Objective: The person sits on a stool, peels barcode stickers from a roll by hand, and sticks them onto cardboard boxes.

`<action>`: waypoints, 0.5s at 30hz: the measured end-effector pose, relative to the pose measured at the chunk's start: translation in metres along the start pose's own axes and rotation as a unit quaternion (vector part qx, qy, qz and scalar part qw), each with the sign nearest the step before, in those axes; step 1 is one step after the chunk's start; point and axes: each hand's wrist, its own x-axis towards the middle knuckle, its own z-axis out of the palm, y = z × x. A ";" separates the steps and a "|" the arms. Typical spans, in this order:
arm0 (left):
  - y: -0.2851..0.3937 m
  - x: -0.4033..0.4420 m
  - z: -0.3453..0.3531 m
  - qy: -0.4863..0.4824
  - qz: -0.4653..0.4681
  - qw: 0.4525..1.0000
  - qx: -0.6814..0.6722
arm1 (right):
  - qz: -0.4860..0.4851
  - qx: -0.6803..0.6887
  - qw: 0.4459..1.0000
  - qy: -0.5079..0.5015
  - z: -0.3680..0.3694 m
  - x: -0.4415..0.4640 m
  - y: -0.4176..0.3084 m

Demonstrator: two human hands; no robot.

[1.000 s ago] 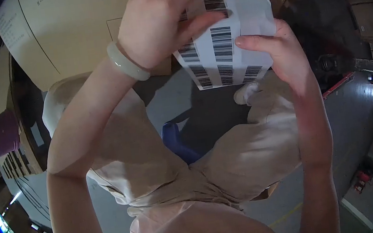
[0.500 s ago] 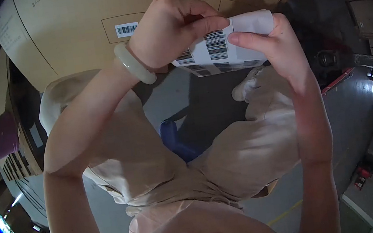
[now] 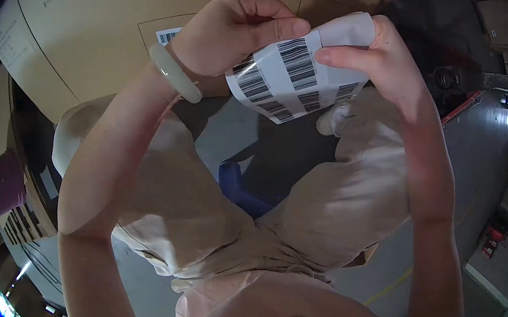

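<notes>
I held both forearms up and forward, elbows bent outward, so that my hands met above the far side of my lap. My left hand (image 3: 219, 38), below which a pale bangle (image 3: 175, 74) circled the wrist, bent inward with its fingers curled and its thumb stretched to the right. The thumb tip lay at the upper edge of the barcode sheet (image 3: 298, 66); whether thumb and fingers were pinched on the paper there, I could not tell, since my hand hid the fingertips.

My right hand (image 3: 394, 63) was clamped on the sheet at its upper right corner, thumb flat across the front and the fingers behind. The sheet hung from that grip, spreading leftward under my left hand and sloping down to a free lower edge, above the floor (image 3: 279, 155) and near the lower edge of the cardboard box (image 3: 91, 45).

It was white, printed with black barcodes in rows and columns, and bowed, its left edge curving and a glossy streak catching the light at upper left. Toward the upper right corner, beside my thumb, a plain, unprinted part curled over.
</notes>
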 end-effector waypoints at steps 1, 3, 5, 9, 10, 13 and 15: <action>0.000 0.000 0.000 -0.003 0.002 1.000 -0.005 | -0.008 -0.003 1.000 -0.007 -0.001 0.000 0.001; 0.000 0.000 0.001 -0.014 0.007 1.000 0.005 | -0.015 -0.005 1.000 -0.013 -0.002 -0.001 0.002; 0.003 -0.001 0.001 -0.024 0.012 0.999 0.017 | -0.032 -0.003 0.999 -0.013 -0.002 0.000 0.005; 0.006 -0.001 0.002 -0.048 0.052 0.988 0.136 | -0.006 -0.010 1.000 -0.013 -0.005 -0.002 0.003; 0.005 -0.001 0.003 -0.050 0.073 0.979 0.183 | -0.005 -0.006 1.000 -0.019 -0.003 -0.002 0.003; 0.004 -0.001 0.004 -0.029 0.049 0.988 0.142 | -0.003 -0.012 0.999 -0.031 -0.004 0.000 0.003; 0.001 0.001 0.004 -0.020 0.057 0.991 0.120 | -0.004 -0.022 0.999 -0.035 -0.005 0.001 0.004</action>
